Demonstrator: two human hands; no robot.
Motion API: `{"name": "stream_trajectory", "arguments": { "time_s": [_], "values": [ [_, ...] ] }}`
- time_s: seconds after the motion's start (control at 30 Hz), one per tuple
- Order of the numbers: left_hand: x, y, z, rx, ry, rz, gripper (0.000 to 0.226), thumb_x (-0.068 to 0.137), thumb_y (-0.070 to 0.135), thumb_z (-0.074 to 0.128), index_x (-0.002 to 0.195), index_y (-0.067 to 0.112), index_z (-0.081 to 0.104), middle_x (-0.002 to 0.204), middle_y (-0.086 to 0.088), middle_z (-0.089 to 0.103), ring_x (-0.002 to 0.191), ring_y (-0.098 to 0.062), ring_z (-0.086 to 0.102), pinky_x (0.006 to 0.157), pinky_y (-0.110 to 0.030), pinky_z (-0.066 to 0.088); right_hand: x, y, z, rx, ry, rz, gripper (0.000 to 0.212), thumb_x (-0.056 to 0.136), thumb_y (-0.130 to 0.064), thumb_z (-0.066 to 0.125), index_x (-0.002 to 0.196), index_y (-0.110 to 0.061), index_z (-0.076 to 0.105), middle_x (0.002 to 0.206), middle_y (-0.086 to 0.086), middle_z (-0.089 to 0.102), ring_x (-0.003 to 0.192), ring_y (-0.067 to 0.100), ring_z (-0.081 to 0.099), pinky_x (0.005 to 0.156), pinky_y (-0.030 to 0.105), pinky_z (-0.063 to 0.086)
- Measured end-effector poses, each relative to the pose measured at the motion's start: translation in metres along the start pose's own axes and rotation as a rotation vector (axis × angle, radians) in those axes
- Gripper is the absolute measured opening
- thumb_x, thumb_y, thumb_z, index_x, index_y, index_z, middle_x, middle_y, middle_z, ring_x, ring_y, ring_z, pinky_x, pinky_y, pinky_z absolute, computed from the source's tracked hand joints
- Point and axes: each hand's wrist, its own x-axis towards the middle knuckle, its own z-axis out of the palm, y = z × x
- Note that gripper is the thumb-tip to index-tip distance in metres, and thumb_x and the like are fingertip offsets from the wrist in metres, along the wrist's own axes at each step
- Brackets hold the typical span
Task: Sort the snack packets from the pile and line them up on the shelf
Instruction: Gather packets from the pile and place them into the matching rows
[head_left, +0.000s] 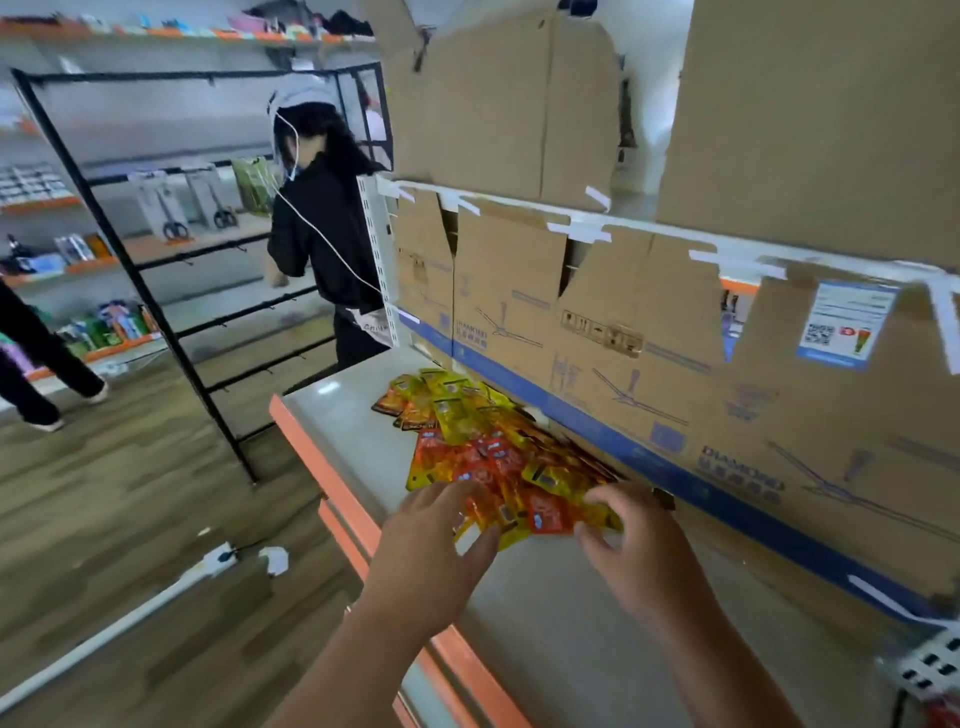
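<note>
Under left hand (431, 545), part of pile (483, 447).

left hand (434, 535) reaching forward palm down, fingers spread, right hand (636, 545) alongside, fingers curled toward thumb

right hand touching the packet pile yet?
Touching. Head view: the right hand pinches a yellow packet at the near edge of the pile, its thumb and fingers closed on it.
</note>
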Motion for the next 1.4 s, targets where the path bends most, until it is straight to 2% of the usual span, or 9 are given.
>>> {"name": "stream_trajectory", "arguments": {
  "time_s": [0.2,0.3,0.43,0.63,0.73,0.83,1.03,1.27,1.4],
  "values": [
    [0.051,-0.054,0.009,-0.025,-0.067,0.038,0.047,0.093,0.053,0.064,0.137,0.036,0.059,0.133,0.013,0.06,0.124,-0.014,0.051,0.101,-0.029,0.041,0.04,-0.007,0.057,-0.029,-0.022,0.089,0.029,0.092,-0.035,0.071,0.119,-0.026,0.067,0.107,-0.016,0.055,0.097,-0.005,0.054,0.078,0.008,0.037],
    [0.088,-0.097,0.018,-0.044,-0.133,0.072,0.061,0.085,0.069,0.054,0.136,0.036,0.061,0.133,0.013,0.061,0.122,-0.016,0.054,0.1,-0.032,0.046,0.062,-0.013,0.094,-0.061,-0.028,0.178,0.033,0.09,-0.035,0.072,0.121,-0.026,0.067,0.111,-0.012,0.057,0.092,-0.008,0.054,0.077,0.003,0.037],
    [0.141,-0.156,0.036,-0.057,-0.205,0.18,0.057,0.082,0.062,0.052,0.129,0.034,0.065,0.122,0.01,0.067,0.11,-0.021,0.061,0.089,-0.035,0.053,0.094,-0.024,0.143,-0.165,0.021,0.314,0.044,0.088,-0.037,0.074,0.13,-0.025,0.064,0.126,-0.006,0.061,0.119,0.013,0.057,0.096,0.023,0.043],
    [0.178,-0.186,0.055,0.001,-0.257,0.333,0.054,0.071,0.043,0.053,0.122,0.032,0.067,0.12,0.004,0.067,0.097,-0.03,0.06,0.078,-0.043,0.058,0.115,-0.036,0.187,-0.39,0.16,0.512,0.051,0.078,-0.045,0.078,0.125,-0.03,0.064,0.127,-0.006,0.058,0.114,0.022,0.06,0.093,0.041,0.052],
    [0.178,-0.188,0.057,-0.025,-0.273,0.315,0.057,0.073,0.046,0.05,0.127,0.033,0.063,0.131,0.003,0.062,0.11,-0.03,0.055,0.086,-0.044,0.055,0.115,-0.037,0.193,-0.423,0.201,0.525,0.049,0.08,-0.037,0.08,0.125,-0.027,0.064,0.124,-0.005,0.061,0.11,0.023,0.062,0.089,0.044,0.055],
    [0.179,-0.19,0.057,-0.042,-0.289,0.296,0.059,0.076,0.049,0.05,0.132,0.033,0.06,0.139,0.002,0.056,0.119,-0.029,0.05,0.094,-0.046,0.052,0.116,-0.038,0.195,-0.411,0.257,0.517,0.044,0.081,-0.029,0.081,0.122,-0.021,0.068,0.118,-0.002,0.065,0.105,0.024,0.064,0.088,0.042,0.055],
    [0.175,-0.192,0.056,-0.159,-0.218,0.37,0.046,0.077,0.034,0.056,0.12,0.026,0.071,0.13,0.003,0.064,0.116,-0.025,0.054,0.094,-0.038,0.049,0.113,-0.038,0.198,-0.37,0.387,0.473,0.034,0.078,-0.016,0.086,0.11,-0.014,0.075,0.105,0.002,0.071,0.097,0.022,0.065,0.086,0.026,0.045],
    [0.179,-0.188,0.051,-0.452,-0.205,0.163,0.037,0.081,0.005,0.074,0.11,0.028,0.073,0.101,0.025,0.059,0.088,0.007,0.059,0.073,-0.001,0.038,0.104,-0.056,0.192,-0.217,0.412,0.445,0.022,0.093,-0.022,0.072,0.114,-0.019,0.074,0.105,-0.005,0.07,0.096,0.01,0.062,0.079,0.025,0.046],
    [0.185,-0.173,0.046,-0.561,-0.19,-0.007,0.043,0.081,-0.002,0.069,0.087,0.04,0.062,0.078,0.021,0.061,0.079,0.011,0.058,0.059,-0.01,0.04,0.098,-0.065,0.183,-0.165,0.448,0.433,0.016,0.097,-0.024,0.067,0.111,-0.021,0.073,0.093,-0.013,0.067,0.082,-0.001,0.059,0.069,0.015,0.043]
  ]
}}
